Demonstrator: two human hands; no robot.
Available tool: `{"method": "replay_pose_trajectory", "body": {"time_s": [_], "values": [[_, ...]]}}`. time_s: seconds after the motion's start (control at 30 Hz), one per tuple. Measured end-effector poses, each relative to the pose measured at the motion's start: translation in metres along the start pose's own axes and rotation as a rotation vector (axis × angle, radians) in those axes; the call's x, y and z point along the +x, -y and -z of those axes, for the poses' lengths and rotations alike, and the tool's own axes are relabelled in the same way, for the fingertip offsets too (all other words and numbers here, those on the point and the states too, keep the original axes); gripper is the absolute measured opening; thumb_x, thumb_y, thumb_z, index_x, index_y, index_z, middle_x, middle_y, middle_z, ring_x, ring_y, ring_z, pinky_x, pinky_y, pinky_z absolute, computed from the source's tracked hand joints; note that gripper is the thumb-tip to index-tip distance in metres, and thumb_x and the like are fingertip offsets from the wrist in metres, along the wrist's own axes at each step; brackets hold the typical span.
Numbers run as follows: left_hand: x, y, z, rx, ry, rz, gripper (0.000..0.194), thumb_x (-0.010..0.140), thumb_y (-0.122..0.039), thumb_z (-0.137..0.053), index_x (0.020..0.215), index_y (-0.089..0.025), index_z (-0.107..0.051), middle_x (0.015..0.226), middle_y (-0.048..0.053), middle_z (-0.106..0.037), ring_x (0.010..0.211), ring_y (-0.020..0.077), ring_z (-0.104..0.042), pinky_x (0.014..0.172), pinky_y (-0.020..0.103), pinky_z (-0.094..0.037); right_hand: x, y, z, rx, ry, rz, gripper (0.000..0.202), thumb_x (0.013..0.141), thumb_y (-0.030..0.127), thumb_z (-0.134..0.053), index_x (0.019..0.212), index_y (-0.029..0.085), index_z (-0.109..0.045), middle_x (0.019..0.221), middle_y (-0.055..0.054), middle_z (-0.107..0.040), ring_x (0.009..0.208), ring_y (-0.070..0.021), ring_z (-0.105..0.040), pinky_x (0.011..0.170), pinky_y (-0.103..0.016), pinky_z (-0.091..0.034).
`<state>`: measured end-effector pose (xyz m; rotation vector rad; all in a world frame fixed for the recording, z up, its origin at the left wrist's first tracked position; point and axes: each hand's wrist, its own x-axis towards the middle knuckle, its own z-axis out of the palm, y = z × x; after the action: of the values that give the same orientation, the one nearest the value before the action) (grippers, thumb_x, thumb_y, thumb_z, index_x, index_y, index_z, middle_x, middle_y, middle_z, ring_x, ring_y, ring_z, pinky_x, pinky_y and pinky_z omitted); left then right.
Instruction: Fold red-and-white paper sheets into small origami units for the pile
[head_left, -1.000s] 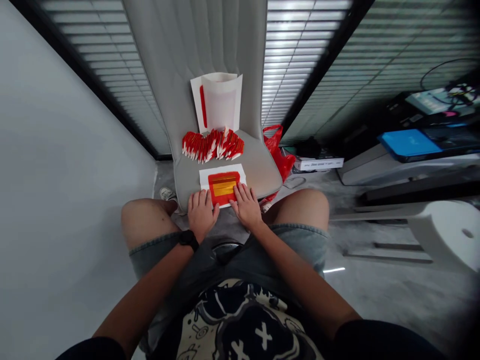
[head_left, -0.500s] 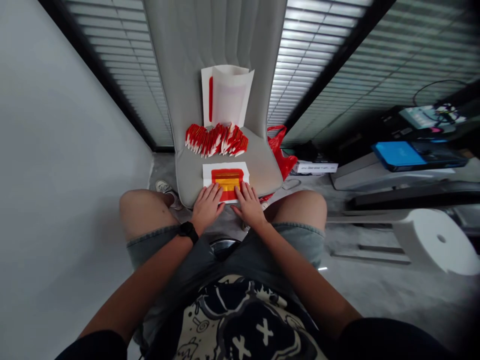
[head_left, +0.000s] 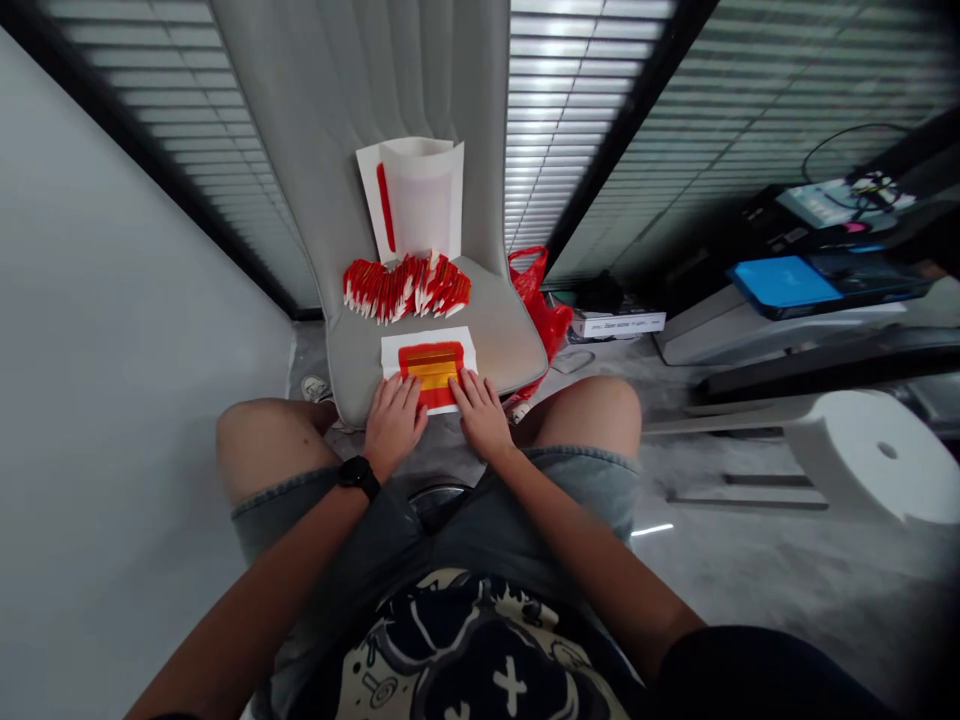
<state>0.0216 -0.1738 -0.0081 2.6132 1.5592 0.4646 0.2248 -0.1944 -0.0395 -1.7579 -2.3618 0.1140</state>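
A white sheet of paper point(head_left: 390, 352) with a red block and a yellow-gold strip lies flat near the front edge of the grey chair seat. My left hand point(head_left: 395, 420) rests on its left side, fingers stretched out over the red and yellow part. On the right side my right hand point(head_left: 484, 415) lies the same way, fingers extended and touching the paper. Behind the sheet stands a fanned row of folded red, gold and white paper pieces point(head_left: 405, 287). Curved white sheets point(head_left: 420, 200) with a red stripe lean against the backrest.
The grey chair point(head_left: 510, 345) stands before window blinds. A red plastic bag point(head_left: 541, 310) hangs at its right side, near a white box point(head_left: 619, 324) on the floor. Farther right are a blue box point(head_left: 784, 284) and a white stool point(head_left: 885, 455). A wall rises at left.
The view has shifted, so the chair and papers appear further left and slightly tilted. Both hands stay on the sheet in nearly the same places.
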Motion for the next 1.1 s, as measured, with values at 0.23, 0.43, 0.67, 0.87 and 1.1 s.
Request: {"method": "replay_pose_trajectory", "body": {"time_s": [0.23,0.43,0.67,0.87,1.1], "values": [[0.012,-0.021,-0.016,-0.011,0.044,-0.070,0.058,0.095,-0.021,-0.041,0.152,-0.009,-0.040,0.157,0.015,-0.043,0.149,0.0286,-0.034,0.124,0.050,-0.028,0.002,-0.002,-0.004,0.222,-0.112,-0.072,0.060,0.089,0.007,-0.038,0.149,0.013,-0.047,0.161,-0.015,-0.036,0.150,-0.0255,-0.030,0.123,-0.048,-0.025],[0.003,-0.020,-0.027,0.012,0.013,-0.037,0.063,0.095,-0.020,-0.042,0.157,-0.013,-0.031,0.160,0.012,-0.038,0.151,0.0276,-0.030,0.124,0.051,-0.028,0.013,-0.020,0.016,0.477,-0.341,-0.435,0.046,0.098,0.022,-0.035,0.136,0.012,-0.059,0.131,-0.017,-0.063,0.124,-0.0274,-0.057,0.109,-0.043,-0.044],[0.002,-0.022,-0.032,-0.003,-0.026,-0.016,0.061,0.096,-0.019,-0.041,0.156,-0.013,-0.033,0.160,0.012,-0.038,0.151,0.0277,-0.031,0.123,0.052,-0.030,0.034,-0.028,0.038,0.497,-0.122,-0.545,0.025,0.092,0.038,-0.060,0.094,0.018,-0.074,0.093,-0.010,-0.074,0.086,-0.0230,-0.068,0.084,-0.032,-0.052],[0.002,-0.023,-0.033,-0.025,-0.066,-0.011,0.062,0.096,-0.020,-0.040,0.157,-0.015,-0.032,0.160,0.011,-0.039,0.151,0.0269,-0.031,0.123,0.051,-0.029,0.048,-0.029,0.047,0.617,0.059,-0.741,0.018,0.086,0.030,-0.063,0.090,0.017,-0.076,0.085,-0.006,-0.076,0.077,-0.0191,-0.068,0.072,-0.027,-0.051],[0.001,-0.024,-0.032,-0.115,-0.059,0.014,0.062,0.095,-0.021,-0.042,0.156,-0.011,-0.033,0.160,0.012,-0.038,0.151,0.0269,-0.030,0.124,0.049,-0.027,0.053,-0.036,0.056,0.588,0.124,-0.765,0.017,0.084,0.028,-0.064,0.087,0.017,-0.077,0.082,-0.005,-0.076,0.075,-0.0173,-0.068,0.070,-0.025,-0.050]]}}
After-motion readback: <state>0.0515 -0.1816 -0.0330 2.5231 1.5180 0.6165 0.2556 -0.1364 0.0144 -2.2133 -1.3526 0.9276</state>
